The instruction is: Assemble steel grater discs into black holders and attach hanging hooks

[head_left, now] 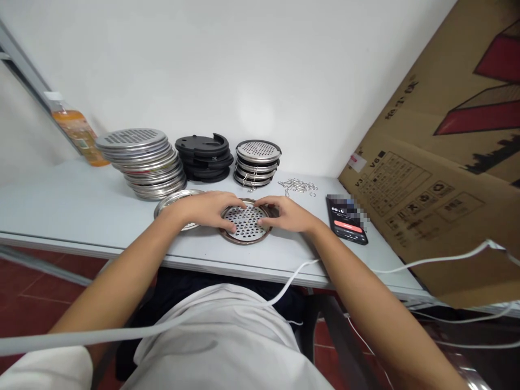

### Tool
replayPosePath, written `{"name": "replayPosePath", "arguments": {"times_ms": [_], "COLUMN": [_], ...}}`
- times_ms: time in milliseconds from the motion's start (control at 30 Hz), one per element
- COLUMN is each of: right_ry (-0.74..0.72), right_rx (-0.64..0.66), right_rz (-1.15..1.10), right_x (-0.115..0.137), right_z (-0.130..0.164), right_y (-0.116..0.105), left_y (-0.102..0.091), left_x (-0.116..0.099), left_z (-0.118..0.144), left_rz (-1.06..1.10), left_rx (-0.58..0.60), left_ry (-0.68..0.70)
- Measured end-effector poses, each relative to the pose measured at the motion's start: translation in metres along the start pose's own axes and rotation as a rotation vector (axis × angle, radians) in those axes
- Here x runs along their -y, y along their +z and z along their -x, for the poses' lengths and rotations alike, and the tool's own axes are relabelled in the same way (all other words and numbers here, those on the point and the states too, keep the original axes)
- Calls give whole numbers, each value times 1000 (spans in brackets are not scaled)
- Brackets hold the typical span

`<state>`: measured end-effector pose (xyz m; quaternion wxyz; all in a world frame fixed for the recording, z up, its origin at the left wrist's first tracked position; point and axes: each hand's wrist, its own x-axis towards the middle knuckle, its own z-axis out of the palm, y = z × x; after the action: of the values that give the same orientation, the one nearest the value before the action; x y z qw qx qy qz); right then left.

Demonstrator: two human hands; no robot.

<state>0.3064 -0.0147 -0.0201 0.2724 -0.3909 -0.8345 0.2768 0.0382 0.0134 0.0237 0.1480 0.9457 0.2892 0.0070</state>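
A round metal disc full of holes [246, 225], seated in a darker ring-shaped rim, lies flat near the table's front edge. My left hand [211, 210] grips its left side, thumb on the perforated face and fingers at the far rim. On the opposite side my right hand [287, 215] holds it the same way, with the thumb pressing near the right edge. The fingertips at the back are partly hidden. Beside and partly under my left wrist rests another silvery round piece [162, 207], mostly covered by that hand.
Behind stand a tall stack of metal discs [142, 162], black round pieces [205, 162] and a stack of clipped discs [258, 162]. Small metal clips [299, 186] lie scattered nearby. A phone [346, 219], a large carton [447, 179], a bottle [81, 132] and a white cable [284, 287] surround the workspace.
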Motion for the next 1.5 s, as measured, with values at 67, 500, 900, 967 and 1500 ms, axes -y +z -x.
{"name": "replayPosePath", "arguments": {"times_ms": [67, 500, 900, 967, 1500], "right_ry": [-5, -117, -216, -226, -247], "right_rx": [-6, -46, -14, -7, 16], "right_rz": [-2, 68, 181, 187, 214], "right_x": [0, 4, 6, 4, -2], "right_z": [0, -1, 1, 1, 0], "right_y": [0, 2, 4, 6, 9], "left_y": [-1, 1, 22, 21, 25], "left_x": [-1, -7, 2, 2, 3], "left_z": [0, -1, 16, 15, 14], "left_rz": [-7, 7, -124, -133, -79], "left_rx": [-1, -102, -192, -180, -107], "left_ry": [-5, 80, 150, 148, 70]}}
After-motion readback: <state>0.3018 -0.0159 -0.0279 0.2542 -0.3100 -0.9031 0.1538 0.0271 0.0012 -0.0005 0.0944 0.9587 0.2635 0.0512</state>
